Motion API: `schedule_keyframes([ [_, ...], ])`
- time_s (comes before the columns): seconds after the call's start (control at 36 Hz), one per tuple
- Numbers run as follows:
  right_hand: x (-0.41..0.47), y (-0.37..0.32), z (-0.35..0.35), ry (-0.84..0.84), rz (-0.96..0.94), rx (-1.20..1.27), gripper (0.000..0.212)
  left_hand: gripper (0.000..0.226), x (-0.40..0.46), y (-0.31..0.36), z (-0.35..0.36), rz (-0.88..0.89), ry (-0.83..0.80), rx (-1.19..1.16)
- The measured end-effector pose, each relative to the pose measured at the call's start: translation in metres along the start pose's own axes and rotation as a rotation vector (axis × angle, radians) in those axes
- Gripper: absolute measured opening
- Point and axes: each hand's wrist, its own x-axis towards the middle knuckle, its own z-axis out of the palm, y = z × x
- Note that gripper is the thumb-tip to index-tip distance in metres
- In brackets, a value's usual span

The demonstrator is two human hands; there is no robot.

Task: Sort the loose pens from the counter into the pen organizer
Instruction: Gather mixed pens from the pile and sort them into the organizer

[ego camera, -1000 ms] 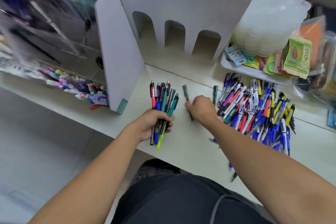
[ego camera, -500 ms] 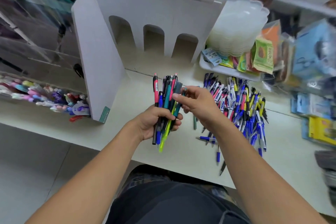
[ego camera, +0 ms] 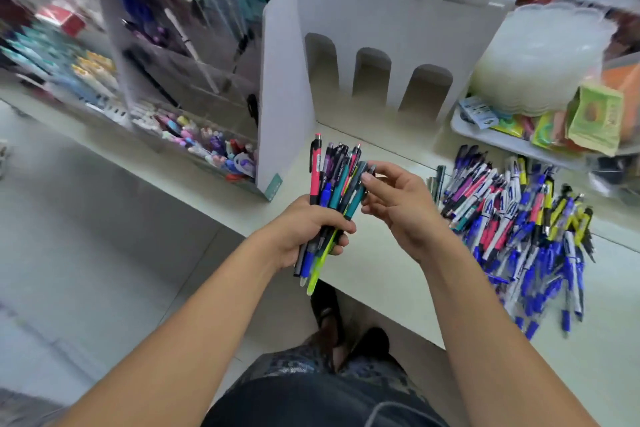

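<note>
A person's left hand (ego camera: pixel 308 229) grips a bundle of pens (ego camera: pixel 334 191) upright above the counter (ego camera: pixel 381 274). The right hand (ego camera: pixel 401 204), at its 3 o'clock, pinches a dark pen (ego camera: pixel 367 180) against the bundle. Loose pens (ego camera: pixel 519 218) lie piled at 3 o'clock; a white cardboard organizer (ego camera: pixel 398 24) stands at 12.

Pens in my left hand (ego camera: pixel 308 229): bundle of pens (ego camera: pixel 334 184), glossy plastic barrels.
Loose pile (ego camera: pixel 526 218): same shiny plastic.
Surface (ego camera: pixel 374 260): smooth, matt, pale.
White stand (ego camera: pixel 398 28): I see matt board, cardboard-like.
Stacked trays (ego camera: pixel 540 55): translucent plastic.
</note>
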Motion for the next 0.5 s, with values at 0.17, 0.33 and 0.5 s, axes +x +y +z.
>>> schedule_keyframes([
  [0.17, -0.008, -0.011, 0.057, 0.066, -0.114, -0.225, 0.045, 0.020, -0.022, 0.004, -0.036, 0.081, 0.141, 0.050],
  [0.33, 0.009, -0.018, 0.109, 0.252, -0.266, -0.401, 0.050, 0.024, -0.020, 0.019, -0.072, 0.194, 0.081, 0.051],
  [0.5, 0.036, -0.025, 0.175, 0.295, -0.403, -0.437, 0.027, 0.027, -0.014, 0.043, -0.138, 0.265, -0.001, 0.003],
])
